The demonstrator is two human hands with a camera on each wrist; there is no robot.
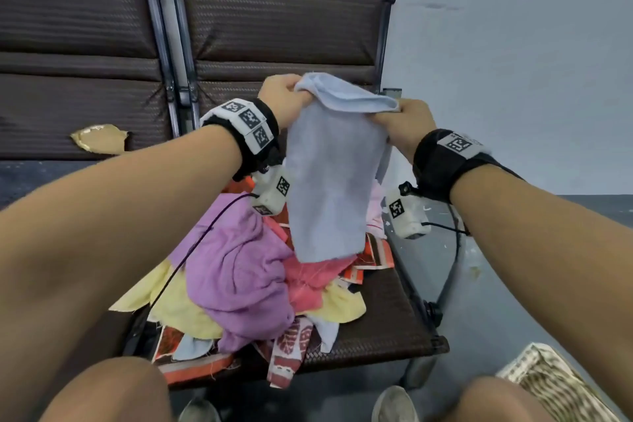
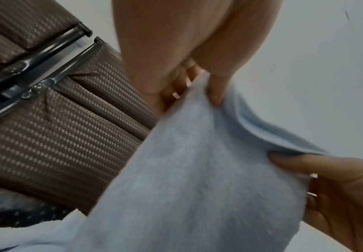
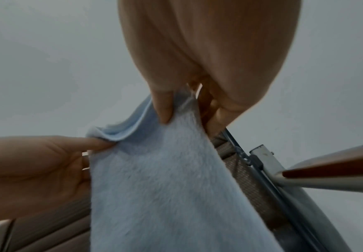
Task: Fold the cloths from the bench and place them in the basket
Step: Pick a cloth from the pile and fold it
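Observation:
A light blue cloth hangs in the air above the bench seat, held by its top corners. My left hand pinches the top left corner, thumb on the near face. My right hand pinches the top right corner, thumb pressed on the fabric. The top edge sags and folds over between the hands. Below lies a pile of cloths: purple, yellow, pink and orange patterned ones. A woven basket stands on the floor at the lower right.
The brown woven backrest rises behind the cloth, with a second seat to the left, its cover torn. The bench's metal armrest runs along the right side. My knees and shoes fill the bottom edge.

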